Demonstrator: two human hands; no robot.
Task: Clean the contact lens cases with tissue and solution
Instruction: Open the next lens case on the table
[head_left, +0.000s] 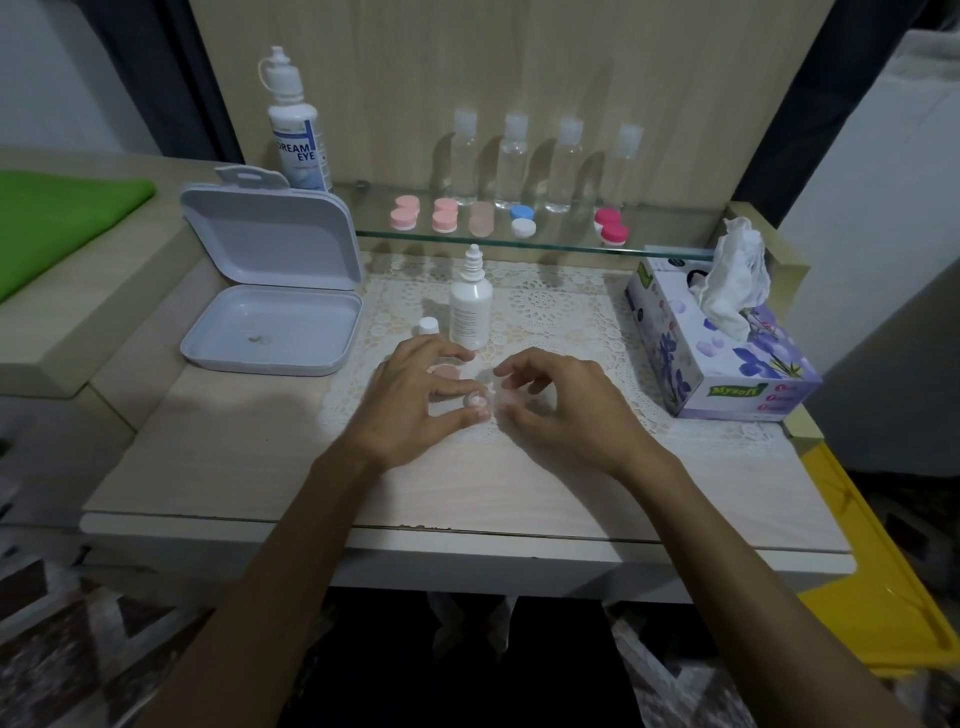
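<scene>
A small clear contact lens case (482, 399) lies on the lace mat (550, 306) between my hands. My left hand (415, 402) pinches its left well between thumb and forefinger. My right hand (558, 402) has its fingers curled round the case's right end, which is blurred and partly hidden. A loose pink cap (444, 372) lies under my left fingers. The white solution bottle (470, 306) stands uncapped just behind, with its white cap (428, 326) beside it. The tissue box (722, 348) sits at the right with a tissue sticking out.
An open white plastic box (270, 312) lies at the left. A glass shelf (519, 244) carries several coloured lens cases and clear bottles. A large Dream Eye bottle (298, 130) stands at the back left. A yellow bin (883, 582) is at the lower right.
</scene>
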